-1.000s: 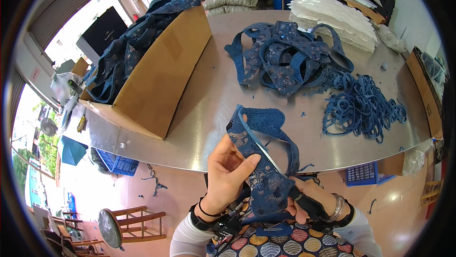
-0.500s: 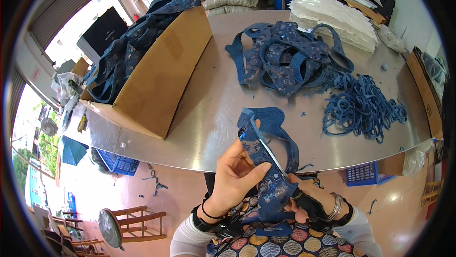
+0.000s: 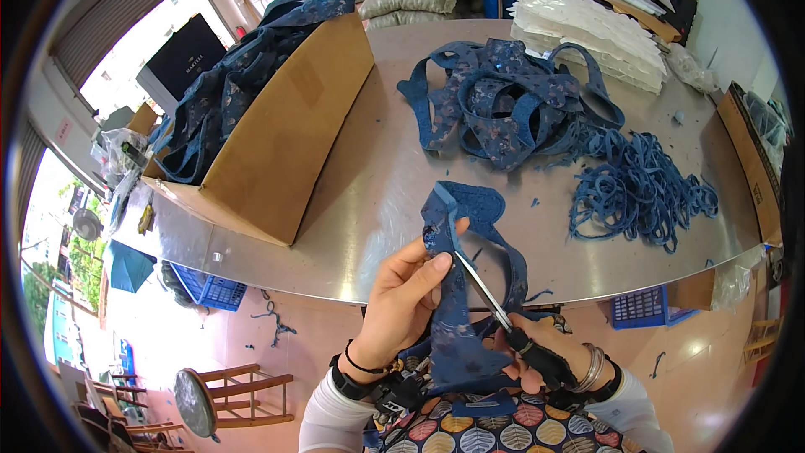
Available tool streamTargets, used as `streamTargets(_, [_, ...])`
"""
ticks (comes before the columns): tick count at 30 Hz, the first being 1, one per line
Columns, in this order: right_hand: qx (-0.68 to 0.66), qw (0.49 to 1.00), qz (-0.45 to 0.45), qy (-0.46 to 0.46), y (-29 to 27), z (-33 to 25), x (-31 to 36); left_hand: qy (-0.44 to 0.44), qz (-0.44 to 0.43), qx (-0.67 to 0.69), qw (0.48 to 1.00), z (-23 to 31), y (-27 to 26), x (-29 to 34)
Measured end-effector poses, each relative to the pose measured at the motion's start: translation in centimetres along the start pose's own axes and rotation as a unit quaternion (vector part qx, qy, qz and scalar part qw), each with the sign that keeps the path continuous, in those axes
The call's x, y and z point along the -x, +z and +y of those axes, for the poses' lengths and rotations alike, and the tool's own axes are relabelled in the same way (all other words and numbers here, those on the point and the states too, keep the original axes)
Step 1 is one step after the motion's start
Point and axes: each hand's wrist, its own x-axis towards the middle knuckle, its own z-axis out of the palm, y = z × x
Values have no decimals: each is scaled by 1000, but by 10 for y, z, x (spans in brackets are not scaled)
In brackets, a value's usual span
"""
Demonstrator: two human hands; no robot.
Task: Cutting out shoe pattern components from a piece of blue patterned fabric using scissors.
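Note:
My left hand [image 3: 408, 288] pinches a blue patterned fabric strip [image 3: 457, 342] between thumb and fingers, near its upper end. The strip loops over at the top and its lower part hangs toward my apron. My right hand [image 3: 549, 344] is closed around the black handles of a pair of scissors [image 3: 486, 294]. The silver blades point up and left, their tips at the strip's edge beside my left thumb. Beyond my hands lie a heap of similar blue patterned bands [image 3: 511, 109] and a tangle of thin blue trimmings [image 3: 629, 185].
At left on the metal table [image 3: 352, 201] leans a cardboard box [image 3: 277, 134] filled with blue fabric. White stacked sheets [image 3: 587, 34] lie at the far right, near another cardboard box [image 3: 750, 168]. Below the curved table edge are a wooden stool [image 3: 197, 403] and blue crates [image 3: 210, 285].
My left hand has shifted slightly up and left along the strip. The scissors' tips have moved lower, now beside my left thumb, and the strip's lower part has turned.

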Motion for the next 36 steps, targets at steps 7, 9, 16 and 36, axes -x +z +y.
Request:
streamTargets(7, [171,972,-19,-159,16,-27,9,152,10,-137,979,-21,-3,2])
streamTargets(9, [193,968,-30,-158,16,-28,9,165,21,-149,975,-24,3,4])
streamTargets(16, [236,959,-20,-157,14,-22,4,173,15,-149,974,-27,8,6])
streamTargets(36, [209,951,21,-227,-2,18,-14,145,12,-166,975,-15,12,8])
